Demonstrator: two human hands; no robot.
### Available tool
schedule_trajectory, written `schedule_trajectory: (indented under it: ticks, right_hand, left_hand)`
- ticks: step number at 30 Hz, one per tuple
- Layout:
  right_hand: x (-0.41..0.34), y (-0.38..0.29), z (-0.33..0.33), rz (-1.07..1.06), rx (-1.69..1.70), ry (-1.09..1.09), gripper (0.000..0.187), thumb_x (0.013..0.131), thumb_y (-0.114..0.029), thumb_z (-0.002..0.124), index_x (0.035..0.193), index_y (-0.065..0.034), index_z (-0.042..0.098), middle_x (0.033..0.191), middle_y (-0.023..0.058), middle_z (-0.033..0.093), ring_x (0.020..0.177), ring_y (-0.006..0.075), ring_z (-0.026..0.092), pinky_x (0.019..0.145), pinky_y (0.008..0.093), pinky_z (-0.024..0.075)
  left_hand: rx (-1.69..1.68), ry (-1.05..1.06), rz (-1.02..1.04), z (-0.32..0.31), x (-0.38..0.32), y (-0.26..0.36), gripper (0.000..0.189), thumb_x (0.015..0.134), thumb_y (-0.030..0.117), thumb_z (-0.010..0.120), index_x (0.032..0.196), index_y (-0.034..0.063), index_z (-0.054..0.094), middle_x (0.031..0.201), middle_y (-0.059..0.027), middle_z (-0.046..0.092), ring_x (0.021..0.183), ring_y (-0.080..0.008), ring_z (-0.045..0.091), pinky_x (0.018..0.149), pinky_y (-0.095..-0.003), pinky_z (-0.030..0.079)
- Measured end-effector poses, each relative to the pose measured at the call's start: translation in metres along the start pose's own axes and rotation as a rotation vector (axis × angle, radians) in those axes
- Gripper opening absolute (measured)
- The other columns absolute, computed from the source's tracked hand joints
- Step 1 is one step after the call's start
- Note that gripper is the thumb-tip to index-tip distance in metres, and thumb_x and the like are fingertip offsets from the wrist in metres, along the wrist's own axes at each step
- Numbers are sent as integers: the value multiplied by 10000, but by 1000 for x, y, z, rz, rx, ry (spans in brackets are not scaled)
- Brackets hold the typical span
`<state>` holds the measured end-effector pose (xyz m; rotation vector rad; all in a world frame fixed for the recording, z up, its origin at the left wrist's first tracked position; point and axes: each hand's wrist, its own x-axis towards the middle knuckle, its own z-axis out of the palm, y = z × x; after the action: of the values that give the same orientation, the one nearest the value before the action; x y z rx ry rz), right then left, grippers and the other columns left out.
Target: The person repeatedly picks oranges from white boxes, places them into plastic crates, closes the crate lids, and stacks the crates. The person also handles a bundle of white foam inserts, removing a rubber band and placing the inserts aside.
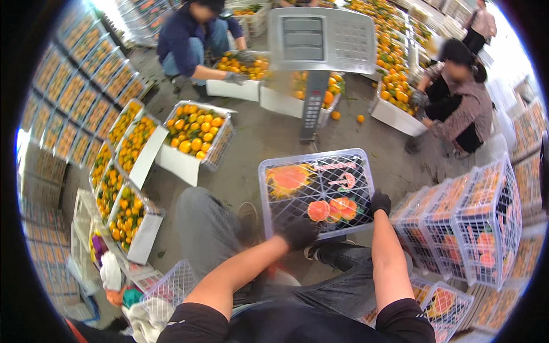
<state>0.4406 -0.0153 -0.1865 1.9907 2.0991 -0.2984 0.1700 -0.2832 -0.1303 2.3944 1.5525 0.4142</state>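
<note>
A clear plastic lattice crate (317,193) sits just in front of me, its lid on and a dark sheet printed with citrus fruit showing through. My right hand (380,203), in a black glove, grips its right rim. Toward the crate's near edge, my gloved left hand (299,233) lies over the lid, blurred, so its finger positions are unclear. Beyond the crate rises a weighing scale's post (314,107) with a grey display head (321,40) on top. Whether the crate rests on the scale's platform is hidden.
At left, an open crate (195,130) and several white-lined crates (128,214) hold oranges with leaves. Lidded crates (463,223) are stacked on my right. Two people, one in navy (184,47) and one in a patterned top (467,103), crouch at fruit crates. Loose oranges (360,118) lie on the floor.
</note>
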Motion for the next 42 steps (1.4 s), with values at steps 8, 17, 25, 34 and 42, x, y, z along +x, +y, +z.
schedule_trajectory:
  ticks: [8,17,25,34,42]
  right_hand:
    - [-15,-13,-13,348,389,48,672,1038,-493,305,1104,22,732,1169,285,694,1132,434,668,1000,523,506]
    - [-73,-35,-23,169,297,339,620,1041,-495,387,1349,4,589,1192,260,688,1084,439,669,932,538,513]
    - [-104,-79,-8,-74,199,700,630,944,-351,586,1422,49,495,1350,291,593,1237,427,575,1062,507,442]
    - [-139,-290,-71,-1035,420,539,437,946,-184,594,1345,-9,558,1280,237,616,1225,414,558,1090,522,401]
    - [-117,-452,-47,-1245,80,154,316,949,-304,606,1185,-115,700,956,200,725,957,402,681,880,506,515]
  left_hand:
    - [33,661,-872,-5,-57,6,313,902,263,674,1132,64,602,1109,-198,621,1082,-418,559,958,-540,410]
    - [-175,672,-1562,-17,-25,-65,510,977,466,581,1177,-2,607,1178,-268,636,1103,-442,629,940,-520,501]
    - [-294,429,-1643,-52,-3,-86,459,1011,461,511,1171,44,618,1205,-207,665,1105,-366,677,913,-478,542]
    - [-517,452,-1550,-38,-23,-104,562,1006,488,490,1219,-16,619,1186,-284,676,1064,-447,669,913,-527,520]
    - [-653,459,-1461,-15,-32,-118,554,987,556,498,934,27,652,962,-257,702,930,-477,670,829,-564,516]
